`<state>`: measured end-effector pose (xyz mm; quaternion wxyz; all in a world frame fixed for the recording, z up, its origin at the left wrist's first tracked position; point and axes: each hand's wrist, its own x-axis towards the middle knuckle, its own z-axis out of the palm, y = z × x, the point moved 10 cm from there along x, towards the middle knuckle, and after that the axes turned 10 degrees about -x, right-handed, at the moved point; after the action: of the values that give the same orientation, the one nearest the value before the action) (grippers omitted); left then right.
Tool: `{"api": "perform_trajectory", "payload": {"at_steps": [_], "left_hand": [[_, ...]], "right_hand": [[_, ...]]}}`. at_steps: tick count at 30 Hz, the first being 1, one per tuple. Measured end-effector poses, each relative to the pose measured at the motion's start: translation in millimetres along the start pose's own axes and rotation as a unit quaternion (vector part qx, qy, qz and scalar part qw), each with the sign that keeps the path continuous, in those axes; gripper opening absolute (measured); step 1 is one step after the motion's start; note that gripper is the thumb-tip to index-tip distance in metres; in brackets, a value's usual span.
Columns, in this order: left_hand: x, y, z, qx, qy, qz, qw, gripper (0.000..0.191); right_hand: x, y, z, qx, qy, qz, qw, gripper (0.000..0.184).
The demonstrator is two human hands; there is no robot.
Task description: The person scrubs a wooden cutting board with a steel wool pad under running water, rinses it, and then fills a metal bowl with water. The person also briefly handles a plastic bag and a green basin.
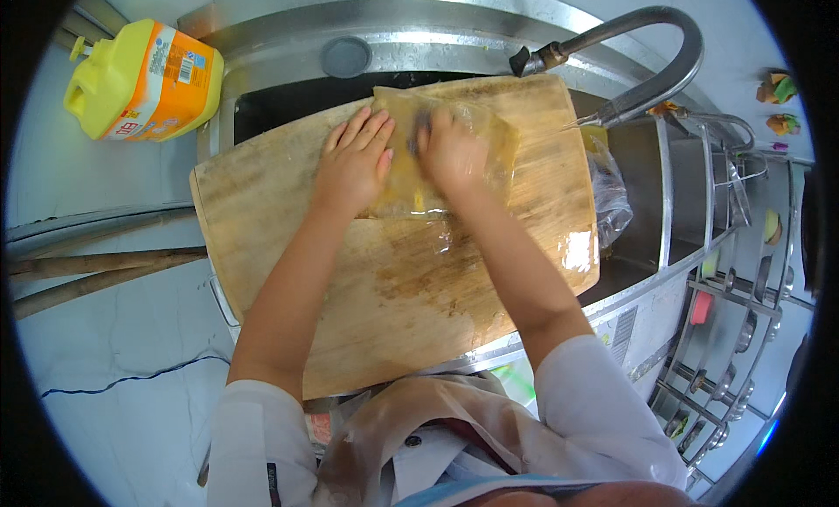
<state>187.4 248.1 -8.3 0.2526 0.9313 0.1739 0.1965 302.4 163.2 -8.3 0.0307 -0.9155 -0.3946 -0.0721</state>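
A wet, yellowish, translucent sheet (413, 189) lies flat on a large wooden board (387, 336); its material is unclear. My left hand (354, 154) rests palm down over the sheet's left edge, fingers spread, thumb on the sheet. Curled and blurred by motion, my right hand (453, 150) presses on the middle of the sheet. A small dark object (419, 130) shows at its fingers, too blurred to name. Water glistens on the sheet and on the board's right side.
The board spans a stainless steel sink (636, 205). A curved metal faucet (685, 68) reaches over its far right corner. A yellow jug (141, 81) stands at left, near a round grey drain cover (346, 56). A clear plastic bag (609, 199) hangs beside the board. Metal racks (727, 349) stand at right.
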Motion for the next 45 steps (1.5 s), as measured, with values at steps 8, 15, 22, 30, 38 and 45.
{"api": "perform_trajectory", "payload": {"at_steps": [8, 15, 22, 30, 38, 45], "left_hand": [[2, 5, -5, 0.018, 0.004, 0.005, 1.0, 0.039], [2, 4, -4, 0.003, -0.007, 0.002, 1.0, 0.04], [-1, 4, -7, -0.004, 0.004, 0.005, 1.0, 0.04], [-2, -16, -11, -0.089, 0.032, -0.054, 0.994, 0.06], [-3, -18, -12, -0.096, 0.064, -0.053, 0.992, 0.059], [-5, -15, -13, -0.044, 0.058, -0.059, 0.996, 0.052]], "right_hand": [[-7, -4, -3, 0.013, 0.007, -0.082, 0.997, 0.02], [-42, -9, -32, 0.05, 0.071, -0.193, 0.977, 0.03], [34, 4, -32, -0.001, -0.001, 0.035, 0.999, 0.024], [-11, -62, -18, 0.059, 0.054, -0.238, 0.968, 0.019], [-7, -61, 11, 0.077, -0.007, -0.186, 0.979, 0.02], [48, -35, -32, 0.078, 0.077, -0.038, 0.993, 0.024]]}}
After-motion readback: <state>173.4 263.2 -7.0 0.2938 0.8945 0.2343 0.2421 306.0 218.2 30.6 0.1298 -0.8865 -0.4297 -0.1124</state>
